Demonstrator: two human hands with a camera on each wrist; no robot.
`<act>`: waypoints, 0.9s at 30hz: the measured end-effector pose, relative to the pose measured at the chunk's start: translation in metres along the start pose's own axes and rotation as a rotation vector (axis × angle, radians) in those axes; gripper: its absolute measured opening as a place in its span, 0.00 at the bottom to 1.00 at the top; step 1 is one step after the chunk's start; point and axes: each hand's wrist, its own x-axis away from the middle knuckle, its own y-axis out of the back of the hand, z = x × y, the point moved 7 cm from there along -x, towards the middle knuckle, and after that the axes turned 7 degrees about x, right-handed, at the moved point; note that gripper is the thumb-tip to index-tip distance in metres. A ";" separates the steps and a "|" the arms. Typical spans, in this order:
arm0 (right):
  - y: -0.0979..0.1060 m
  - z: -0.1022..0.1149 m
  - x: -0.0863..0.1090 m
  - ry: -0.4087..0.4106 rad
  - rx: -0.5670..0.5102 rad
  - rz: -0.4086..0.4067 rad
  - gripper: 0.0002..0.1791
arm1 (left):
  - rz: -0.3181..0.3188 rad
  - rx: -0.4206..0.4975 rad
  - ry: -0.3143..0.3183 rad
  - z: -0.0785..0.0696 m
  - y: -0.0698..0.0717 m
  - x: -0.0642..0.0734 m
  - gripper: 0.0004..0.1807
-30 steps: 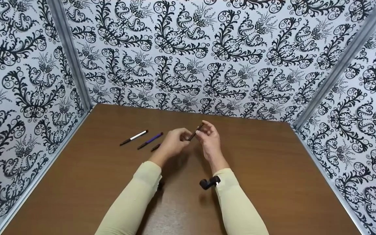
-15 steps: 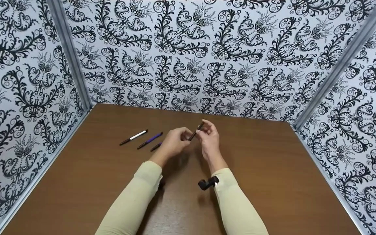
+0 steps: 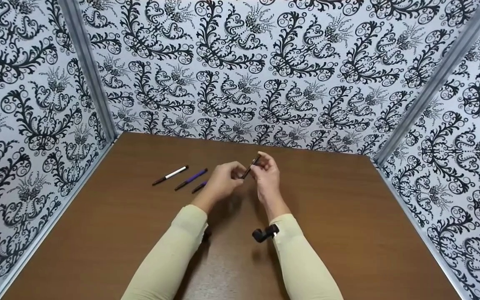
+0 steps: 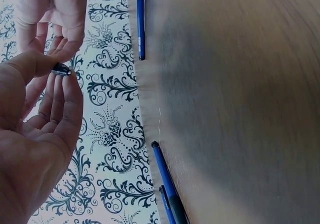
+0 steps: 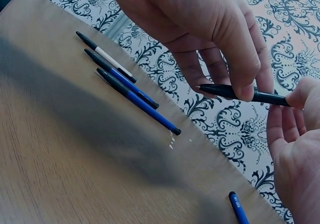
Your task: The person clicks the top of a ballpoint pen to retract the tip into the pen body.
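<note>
A slim black ballpoint pen point(image 3: 246, 171) is held up between both hands, slanted in the head view. My left hand point(image 3: 223, 181) pinches it between thumb and fingers near the writing end; the tip pokes out past the fingers in the left wrist view. The thumb and fingers of my right hand point(image 3: 268, 177) grip the opposite end. In the right wrist view the pen point(image 5: 227, 91) lies across the left fingers, its tip pointing left. To the left on the table lie a white pen point(image 3: 172, 174) with a dark grip and a blue pen point(image 3: 193, 178).
Another blue pen point(image 3: 198, 187) is partly covered by my left hand. One more blue pen point(image 4: 141, 32) lies farther right, hidden in the head view. The brown wooden table point(image 3: 340, 233) meets patterned walls point(image 3: 240, 83) at the back and sides. A black camera point(image 3: 265, 233) sits at my right wrist.
Both hands keep their hold on the black pen. They have shifted only very slightly upward in the head view, and the pens on the table lie as before.
</note>
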 end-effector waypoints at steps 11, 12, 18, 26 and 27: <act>-0.001 0.002 -0.001 0.059 0.038 0.012 0.28 | -0.013 -0.019 0.002 -0.002 0.001 0.000 0.12; -0.001 0.003 -0.002 0.064 0.041 0.011 0.28 | -0.014 -0.016 0.001 -0.002 0.001 0.000 0.12; -0.001 0.001 -0.001 0.073 0.056 0.003 0.27 | -0.020 0.001 0.001 -0.002 0.001 0.001 0.12; -0.004 0.003 -0.001 0.087 0.069 0.015 0.27 | -0.032 0.017 -0.001 0.000 0.000 0.000 0.13; -0.004 0.002 0.000 0.085 0.066 0.014 0.27 | -0.033 0.018 0.000 0.000 0.000 0.000 0.13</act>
